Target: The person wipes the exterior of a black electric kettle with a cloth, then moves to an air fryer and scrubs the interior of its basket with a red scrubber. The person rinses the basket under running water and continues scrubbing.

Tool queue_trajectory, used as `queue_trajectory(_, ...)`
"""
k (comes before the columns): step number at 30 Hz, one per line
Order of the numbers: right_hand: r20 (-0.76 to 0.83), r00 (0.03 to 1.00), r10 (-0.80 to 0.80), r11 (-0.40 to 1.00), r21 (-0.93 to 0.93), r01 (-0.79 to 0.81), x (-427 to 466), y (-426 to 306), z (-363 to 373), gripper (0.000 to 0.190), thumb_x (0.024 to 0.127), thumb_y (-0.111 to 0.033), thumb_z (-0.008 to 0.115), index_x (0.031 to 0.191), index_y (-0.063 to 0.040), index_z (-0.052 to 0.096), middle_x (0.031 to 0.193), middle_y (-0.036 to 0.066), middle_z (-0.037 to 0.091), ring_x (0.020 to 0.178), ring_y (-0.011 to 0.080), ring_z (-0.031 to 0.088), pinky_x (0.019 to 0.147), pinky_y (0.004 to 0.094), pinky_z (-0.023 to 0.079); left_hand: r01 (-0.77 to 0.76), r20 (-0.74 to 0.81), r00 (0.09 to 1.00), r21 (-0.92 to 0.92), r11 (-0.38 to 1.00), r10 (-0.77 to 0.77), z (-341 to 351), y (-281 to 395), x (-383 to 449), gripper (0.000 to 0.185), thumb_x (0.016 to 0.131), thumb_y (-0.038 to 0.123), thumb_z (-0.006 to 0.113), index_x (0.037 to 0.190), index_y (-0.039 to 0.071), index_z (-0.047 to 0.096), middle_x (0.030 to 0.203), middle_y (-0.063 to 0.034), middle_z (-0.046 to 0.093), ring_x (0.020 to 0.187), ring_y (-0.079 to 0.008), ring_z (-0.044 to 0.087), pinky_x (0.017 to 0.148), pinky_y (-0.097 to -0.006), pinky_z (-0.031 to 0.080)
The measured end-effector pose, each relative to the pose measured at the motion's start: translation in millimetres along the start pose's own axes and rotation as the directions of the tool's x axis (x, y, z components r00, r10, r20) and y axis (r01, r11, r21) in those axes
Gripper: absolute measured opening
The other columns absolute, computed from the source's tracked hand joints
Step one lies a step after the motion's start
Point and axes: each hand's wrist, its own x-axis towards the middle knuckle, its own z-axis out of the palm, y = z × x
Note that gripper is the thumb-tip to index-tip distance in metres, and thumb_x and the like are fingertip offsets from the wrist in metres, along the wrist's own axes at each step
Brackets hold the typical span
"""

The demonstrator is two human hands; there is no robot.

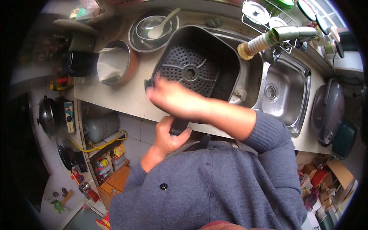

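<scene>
A black air fryer basket with a perforated bottom plate rests tilted over the counter edge and the left sink basin. My left hand is closed around its dark handle, near my body. Motion-blurred, my right hand reaches across the basket's near left side, its fingers at the wall. A small dark green thing shows beside those fingers; whether they grip it cannot be told.
Nested metal bowls with a white ladle and a pot with a whitish cloth stand left. A faucet with a ribbed hose overhangs the double sink. A wire rack holds lids behind. Right stands a grey appliance.
</scene>
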Motion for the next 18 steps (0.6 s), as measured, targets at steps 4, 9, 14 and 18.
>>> queue_trajectory(4,0.101,0.961,-0.258,0.909,-0.313,0.277,-32.1,37.5,6.1,0.061,0.101,-0.043,0.048,0.139,0.005,0.044,0.128,0.03,0.059,0.12,0.0424,0.057,0.102,0.0446,0.047,-0.026,-0.067,0.997,0.007,1.0,0.027,-17.6,-6.4,-5.3,0.024,0.077,0.008,0.075,0.098,-0.001,0.068,0.088,-0.0086,0.071,0.082,-0.0149,0.067,0.072,-0.0306,0.053)
queue_trajectory(9,0.329,0.922,-0.202,0.635,-0.673,0.379,-67.9,54.0,-30.6,0.058,0.099,-0.039,0.054,0.133,0.007,0.049,0.108,0.027,0.065,0.107,0.0415,0.062,0.093,0.0459,0.049,0.113,-0.042,0.993,0.115,0.987,-0.109,-41.3,-5.4,-12.3,0.032,0.077,0.015,0.077,0.101,-0.003,0.067,0.089,-0.0074,0.07,0.081,-0.0118,0.065,0.071,-0.0284,0.052)
queue_trajectory(14,0.124,0.947,-0.296,0.848,-0.422,0.321,-60.9,42.4,4.1,0.06,0.093,-0.036,0.062,0.13,0.008,0.047,0.111,0.025,0.065,0.106,0.04,0.063,0.093,0.0457,0.049,0.127,-0.045,0.99,-0.175,0.976,-0.137,-35.6,-2.1,-13.0,0.035,0.077,0.015,0.077,0.105,-0.003,0.066,0.091,-0.0057,0.07,0.082,-0.0126,0.065,0.074,-0.0279,0.052)
queue_trajectory(18,0.334,0.893,-0.301,0.396,-0.808,0.436,-81.6,70.0,-30.8,0.063,0.085,-0.055,0.067,0.116,0.0,0.062,0.112,0.016,0.068,0.113,0.0289,0.064,0.11,0.048,0.039,0.211,-0.007,0.977,-0.11,0.971,-0.213,-50.3,6.2,-12.2,0.031,0.074,0.013,0.076,0.098,-0.004,0.066,0.085,-0.0063,0.068,0.075,-0.0121,0.062,0.068,-0.0274,0.05)
